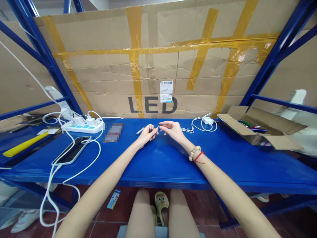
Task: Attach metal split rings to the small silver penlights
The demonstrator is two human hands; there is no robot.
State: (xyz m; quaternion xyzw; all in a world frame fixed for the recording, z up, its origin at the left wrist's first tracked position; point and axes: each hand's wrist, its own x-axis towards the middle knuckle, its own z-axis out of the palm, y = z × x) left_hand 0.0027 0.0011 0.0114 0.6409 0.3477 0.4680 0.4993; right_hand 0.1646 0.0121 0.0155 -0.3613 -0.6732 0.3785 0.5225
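Both my hands meet over the far middle of the blue table (163, 162). My left hand (146, 135) is closed round a small dark cylindrical part (150, 128) with a red band. My right hand (172, 129) pinches a thin silvery piece (158, 126) whose tip points at that part. A silver pen-like object (140, 131) lies on the table just left of my left hand. My right wrist wears a bead bracelet and a red string (196, 154).
A white power strip (84, 125) with chargers and white cables sits at the far left, with a phone (72, 150) in front. A white charger with cable (207, 121) lies to the right. An open cardboard box (262, 129) stands at far right. Taped cardboard forms the back wall.
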